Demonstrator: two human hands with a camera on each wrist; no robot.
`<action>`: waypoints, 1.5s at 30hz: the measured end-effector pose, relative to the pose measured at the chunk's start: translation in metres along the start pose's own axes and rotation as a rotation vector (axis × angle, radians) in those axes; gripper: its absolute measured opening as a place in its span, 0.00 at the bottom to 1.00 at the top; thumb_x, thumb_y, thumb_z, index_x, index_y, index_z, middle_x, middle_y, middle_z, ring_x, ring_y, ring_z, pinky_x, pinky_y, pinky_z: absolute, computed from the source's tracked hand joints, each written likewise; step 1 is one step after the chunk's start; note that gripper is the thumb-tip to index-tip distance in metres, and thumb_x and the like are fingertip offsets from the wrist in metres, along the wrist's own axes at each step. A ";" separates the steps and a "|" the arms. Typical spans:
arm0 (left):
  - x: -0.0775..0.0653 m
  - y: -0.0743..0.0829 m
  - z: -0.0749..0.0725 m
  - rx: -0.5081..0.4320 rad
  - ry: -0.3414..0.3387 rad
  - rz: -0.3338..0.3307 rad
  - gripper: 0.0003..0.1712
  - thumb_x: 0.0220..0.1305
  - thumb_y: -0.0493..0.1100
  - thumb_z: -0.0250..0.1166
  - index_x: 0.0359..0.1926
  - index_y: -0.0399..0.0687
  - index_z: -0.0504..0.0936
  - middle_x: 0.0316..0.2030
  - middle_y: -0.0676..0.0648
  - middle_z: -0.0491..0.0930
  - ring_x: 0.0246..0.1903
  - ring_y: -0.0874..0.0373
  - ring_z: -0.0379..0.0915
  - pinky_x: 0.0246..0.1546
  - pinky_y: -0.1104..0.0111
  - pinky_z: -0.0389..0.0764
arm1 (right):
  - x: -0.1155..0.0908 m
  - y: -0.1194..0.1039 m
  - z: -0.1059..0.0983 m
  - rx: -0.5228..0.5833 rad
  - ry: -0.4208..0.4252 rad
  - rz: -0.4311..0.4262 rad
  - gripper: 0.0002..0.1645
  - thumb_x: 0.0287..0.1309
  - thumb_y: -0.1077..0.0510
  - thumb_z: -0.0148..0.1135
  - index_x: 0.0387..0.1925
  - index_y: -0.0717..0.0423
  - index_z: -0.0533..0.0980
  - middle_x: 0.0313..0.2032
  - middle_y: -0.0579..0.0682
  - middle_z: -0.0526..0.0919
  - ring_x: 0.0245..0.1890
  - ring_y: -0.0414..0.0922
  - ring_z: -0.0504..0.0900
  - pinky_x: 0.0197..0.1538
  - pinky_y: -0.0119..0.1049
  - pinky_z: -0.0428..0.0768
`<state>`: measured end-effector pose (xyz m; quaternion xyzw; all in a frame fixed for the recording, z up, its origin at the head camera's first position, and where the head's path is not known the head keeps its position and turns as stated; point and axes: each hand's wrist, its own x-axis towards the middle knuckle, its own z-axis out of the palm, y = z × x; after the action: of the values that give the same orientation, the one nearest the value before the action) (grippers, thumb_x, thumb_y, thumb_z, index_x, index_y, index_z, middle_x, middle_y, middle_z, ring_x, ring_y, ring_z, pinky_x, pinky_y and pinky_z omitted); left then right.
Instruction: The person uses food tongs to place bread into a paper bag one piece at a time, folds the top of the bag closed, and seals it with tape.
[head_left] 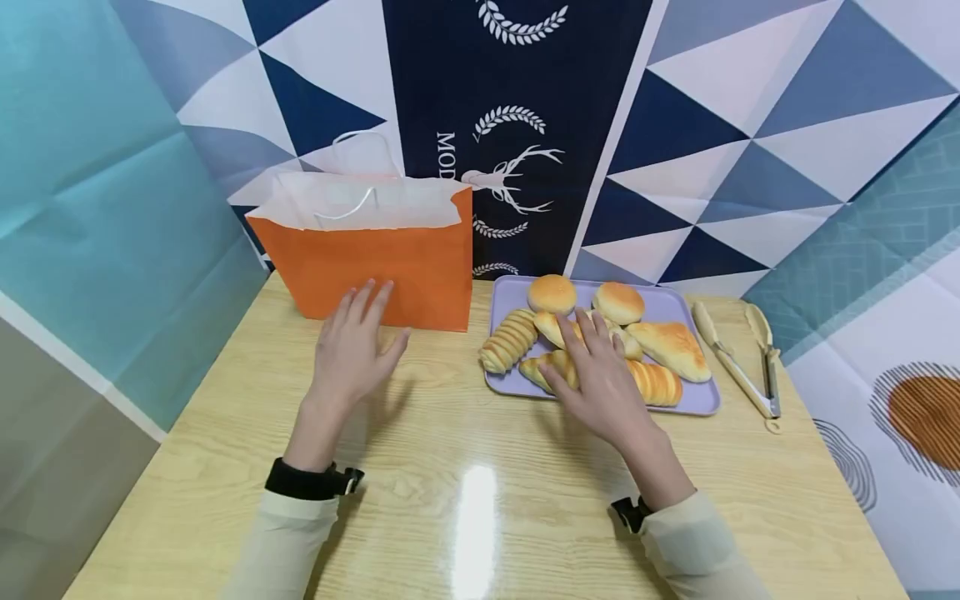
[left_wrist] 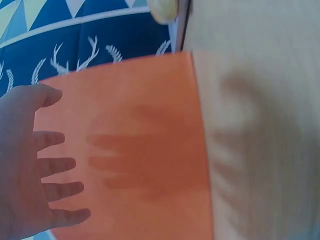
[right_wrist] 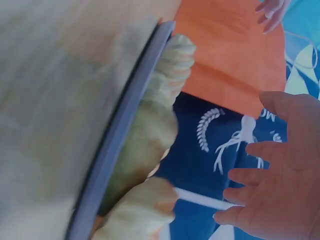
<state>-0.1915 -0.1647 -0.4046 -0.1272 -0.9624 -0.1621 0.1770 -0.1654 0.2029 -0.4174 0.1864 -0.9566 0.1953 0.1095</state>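
Note:
My left hand (head_left: 351, 346) is spread with nothing in it, held in front of an orange paper bag (head_left: 375, 271) with white handles. In the left wrist view its straight fingers cast a shadow on the bag's front. Over a purple tray (head_left: 517, 383) hovers my right hand (head_left: 596, 379), fingers extended and holding nothing. On the tray lie two round buns (head_left: 552, 294), a spiral bread roll (head_left: 508, 340), a flat golden pastry (head_left: 670, 350) and other rolls partly hidden by the right hand. The right wrist view shows the tray's edge (right_wrist: 120, 125) with rolls above it.
A pair of tongs (head_left: 738, 367) with pale tips lies to the right of the tray on the wooden table (head_left: 420, 500). Behind stands a patterned backdrop (head_left: 517, 83) with triangles and a deer head. White lining paper (head_left: 390, 200) rises from the bag's top.

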 end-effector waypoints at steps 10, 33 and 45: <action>0.018 -0.037 -0.050 0.046 0.269 0.026 0.39 0.74 0.60 0.57 0.77 0.44 0.70 0.72 0.34 0.70 0.70 0.33 0.65 0.64 0.37 0.71 | 0.040 -0.036 -0.016 -0.015 0.058 -0.127 0.49 0.74 0.39 0.61 0.85 0.50 0.53 0.83 0.61 0.50 0.83 0.62 0.43 0.76 0.72 0.47; 0.102 -0.110 -0.125 0.180 0.012 -0.141 0.42 0.80 0.62 0.43 0.82 0.40 0.57 0.78 0.31 0.57 0.74 0.27 0.55 0.65 0.29 0.64 | 0.164 -0.095 -0.041 -0.180 0.012 -0.105 0.47 0.78 0.25 0.34 0.87 0.38 0.43 0.85 0.55 0.44 0.84 0.56 0.38 0.80 0.63 0.42; 0.123 -0.142 -0.125 0.071 -0.165 -0.272 0.44 0.79 0.65 0.38 0.85 0.46 0.51 0.80 0.28 0.48 0.74 0.24 0.51 0.67 0.28 0.58 | 0.206 -0.114 -0.031 -0.228 -0.038 -0.098 0.48 0.74 0.20 0.27 0.86 0.31 0.37 0.85 0.54 0.42 0.84 0.57 0.41 0.79 0.65 0.46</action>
<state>-0.3088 -0.3164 -0.2851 -0.0023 -0.9871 -0.1394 0.0782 -0.3025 0.0540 -0.2936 0.2231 -0.9642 0.0760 0.1215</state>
